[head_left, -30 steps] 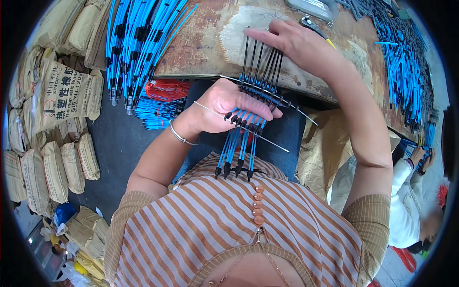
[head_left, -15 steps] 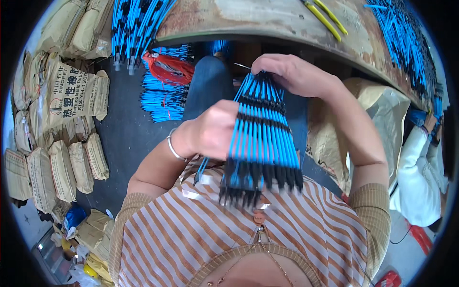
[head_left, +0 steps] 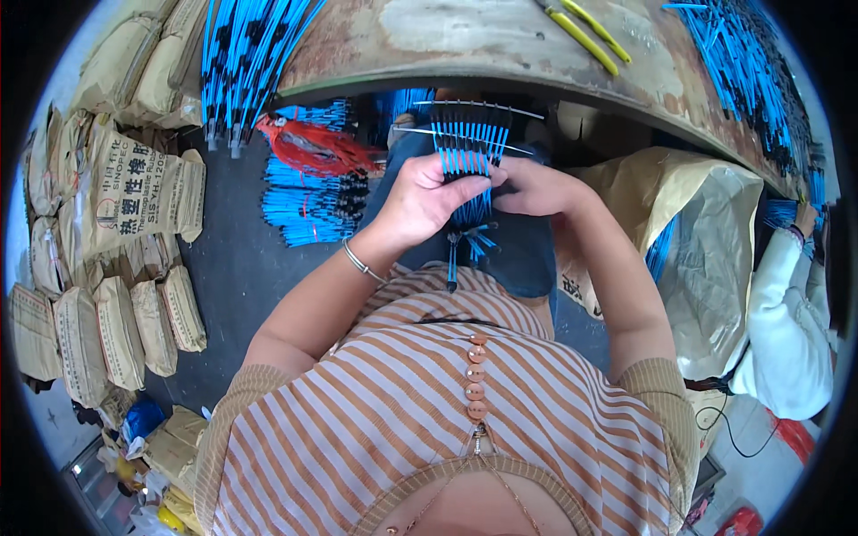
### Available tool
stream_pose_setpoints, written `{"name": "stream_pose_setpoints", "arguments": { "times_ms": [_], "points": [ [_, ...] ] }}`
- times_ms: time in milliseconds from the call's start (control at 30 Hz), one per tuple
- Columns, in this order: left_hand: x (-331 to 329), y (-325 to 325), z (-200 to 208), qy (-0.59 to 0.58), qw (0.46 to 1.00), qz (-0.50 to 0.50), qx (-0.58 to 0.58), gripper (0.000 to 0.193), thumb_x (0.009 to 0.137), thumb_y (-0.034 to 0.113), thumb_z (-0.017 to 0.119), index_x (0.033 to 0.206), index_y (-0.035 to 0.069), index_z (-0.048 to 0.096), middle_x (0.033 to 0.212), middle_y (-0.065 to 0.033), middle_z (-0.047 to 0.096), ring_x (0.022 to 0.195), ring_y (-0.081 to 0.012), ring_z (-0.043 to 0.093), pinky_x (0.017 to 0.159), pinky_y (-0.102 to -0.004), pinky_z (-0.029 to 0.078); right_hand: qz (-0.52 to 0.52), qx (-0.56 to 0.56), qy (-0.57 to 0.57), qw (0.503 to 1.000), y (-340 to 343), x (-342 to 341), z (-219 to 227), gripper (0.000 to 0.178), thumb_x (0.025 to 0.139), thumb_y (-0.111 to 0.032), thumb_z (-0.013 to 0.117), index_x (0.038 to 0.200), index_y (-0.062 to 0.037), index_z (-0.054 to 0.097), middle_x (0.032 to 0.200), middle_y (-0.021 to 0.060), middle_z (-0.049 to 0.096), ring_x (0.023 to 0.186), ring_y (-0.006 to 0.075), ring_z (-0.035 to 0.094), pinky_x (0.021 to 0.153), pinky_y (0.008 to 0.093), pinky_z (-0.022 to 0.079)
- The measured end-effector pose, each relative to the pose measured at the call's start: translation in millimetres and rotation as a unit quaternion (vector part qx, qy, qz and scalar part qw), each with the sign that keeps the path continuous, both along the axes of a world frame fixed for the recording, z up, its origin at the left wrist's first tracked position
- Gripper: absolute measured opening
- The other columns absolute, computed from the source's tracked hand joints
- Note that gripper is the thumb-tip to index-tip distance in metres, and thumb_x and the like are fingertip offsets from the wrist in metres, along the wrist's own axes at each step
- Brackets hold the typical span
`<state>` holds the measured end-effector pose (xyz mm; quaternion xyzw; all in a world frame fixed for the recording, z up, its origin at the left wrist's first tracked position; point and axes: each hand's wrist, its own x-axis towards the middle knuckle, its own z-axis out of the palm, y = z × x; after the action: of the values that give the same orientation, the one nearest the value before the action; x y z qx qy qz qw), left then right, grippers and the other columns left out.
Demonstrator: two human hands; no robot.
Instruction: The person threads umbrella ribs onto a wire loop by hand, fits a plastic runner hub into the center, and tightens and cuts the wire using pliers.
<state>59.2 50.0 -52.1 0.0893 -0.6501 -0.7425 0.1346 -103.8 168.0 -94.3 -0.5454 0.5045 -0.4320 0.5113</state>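
A row of thin blue wires with black sleeves (head_left: 465, 159) is held side by side over my lap. My left hand (head_left: 422, 198) is closed around the left side of the row, its thumb lying across the front. At the right side, my right hand (head_left: 538, 186) has its fingers curled against the row, partly hidden behind it. Two thin metal rods cross the wires: one rod (head_left: 527, 113) at the far end, another rod (head_left: 413, 131) a little nearer. Some short blue pieces (head_left: 481, 241) with black ends dangle below my hands.
The worn wooden table (head_left: 429, 36) curves across the far side, bearing yellow-handled pliers (head_left: 585, 40) and piles of blue wires (head_left: 250, 54). Bundled blue wires (head_left: 313, 205) and red strings (head_left: 313, 147) lie left. Paper sacks (head_left: 116, 188) stand left; an open sack (head_left: 706, 241) right, near a co-worker's sleeve (head_left: 778, 330).
The wire row has moved away from my chest toward the table edge, and its fanned black ends no longer face me. Both rods now show. My left hand moved farther out; my right came nearer.
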Motion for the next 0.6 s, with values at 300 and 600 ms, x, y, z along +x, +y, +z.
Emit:
{"name": "stream_pose_setpoints", "arguments": {
  "times_ms": [300,600],
  "points": [
    [-22.7,-6.2,12.8,-0.070,0.977,0.026,0.202,0.016,0.087,0.007,0.056,0.101,0.001,0.061,0.098,-0.0063,0.063,0.091,-0.0152,0.059,0.083,-0.0306,0.047,-0.242,-0.058,-0.141,0.958,-11.5,29.9,40.2,0.061,0.071,0.003,0.065,0.124,-0.0038,0.037,0.118,0.0063,0.048,0.106,0.0126,0.049,0.087,0.0283,0.044],
    [-10.1,-4.7,12.2,-0.025,0.973,-0.005,0.229,0.031,0.088,0.017,0.057,0.114,0.000,0.054,0.103,-0.0063,0.061,0.087,-0.0121,0.059,0.082,-0.0269,0.046,-0.404,-0.076,0.143,0.900,-18.0,56.0,33.3,0.074,0.064,-0.015,0.078,0.122,-0.0011,0.034,0.092,0.0144,0.061,0.079,0.0252,0.063,0.066,0.0317,0.051]
  ]
}}
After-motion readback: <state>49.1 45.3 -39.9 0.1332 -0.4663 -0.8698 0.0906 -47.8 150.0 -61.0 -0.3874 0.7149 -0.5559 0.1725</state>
